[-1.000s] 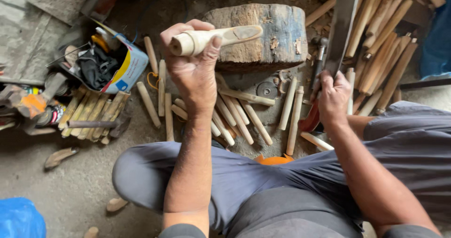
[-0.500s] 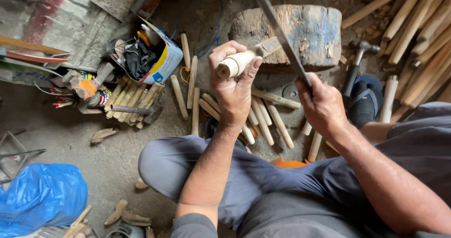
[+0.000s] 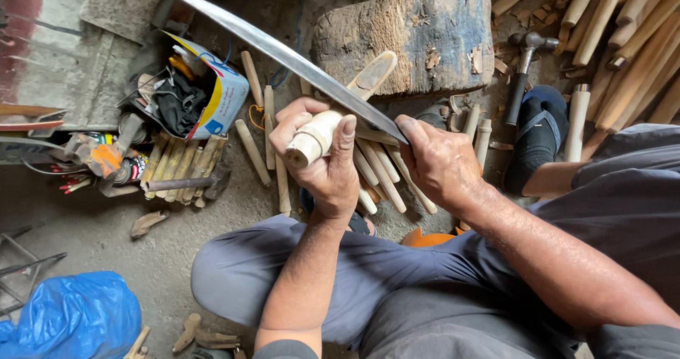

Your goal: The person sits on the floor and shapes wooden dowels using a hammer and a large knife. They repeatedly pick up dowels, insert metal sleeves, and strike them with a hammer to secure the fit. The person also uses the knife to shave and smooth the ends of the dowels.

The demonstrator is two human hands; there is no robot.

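My left hand (image 3: 322, 161) grips a pale carved wooden piece (image 3: 354, 100), round at my end and flat and paddle-shaped at its far end, which rests against a wooden chopping block (image 3: 425, 37). My right hand (image 3: 439, 161) holds a long curved steel blade (image 3: 283, 54) by its handle end, hidden in my fist. The blade runs up and to the left, lying across the wooden piece just past my left thumb. I sit low with my knees in grey trousers below both hands.
Several short wooden sticks (image 3: 386, 182) lie on the ground under my hands. A hammer (image 3: 524, 69) and a heap of long sticks (image 3: 630, 40) are at the right. An open box of clutter (image 3: 195, 93), stacked sticks (image 3: 180, 164) and a blue bag (image 3: 67, 316) sit at the left.
My right hand picked up the blade and swung it over to lie across the wooden piece. My left hand lowered the piece so its flat end rests on the block.
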